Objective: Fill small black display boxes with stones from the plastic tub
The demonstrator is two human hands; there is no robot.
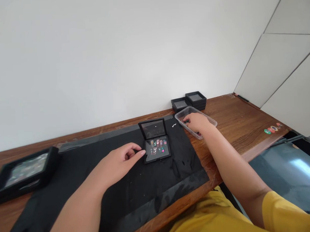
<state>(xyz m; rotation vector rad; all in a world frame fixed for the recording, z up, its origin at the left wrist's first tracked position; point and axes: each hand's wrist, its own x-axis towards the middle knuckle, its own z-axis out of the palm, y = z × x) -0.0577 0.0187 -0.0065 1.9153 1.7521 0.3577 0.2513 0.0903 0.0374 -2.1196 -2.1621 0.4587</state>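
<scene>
Head cam: our left hand, loosely curled, fingertips touching open black case; right hand reaches into clear tub, grip we can't tell.

A clear glossy plastic tub and matt black cloth mat lie on smooth, grained wooden table.

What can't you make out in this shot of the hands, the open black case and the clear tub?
- Right hand, head view: its fingers curl inside the clear tub, so whatever they touch or hold is hidden.
- Open black case: the coloured pieces inside are too small to identify.
- Left hand: fingertip meets the case's edge; grip unclear.
- Black tray at far left: glare blurs its contents.
</scene>
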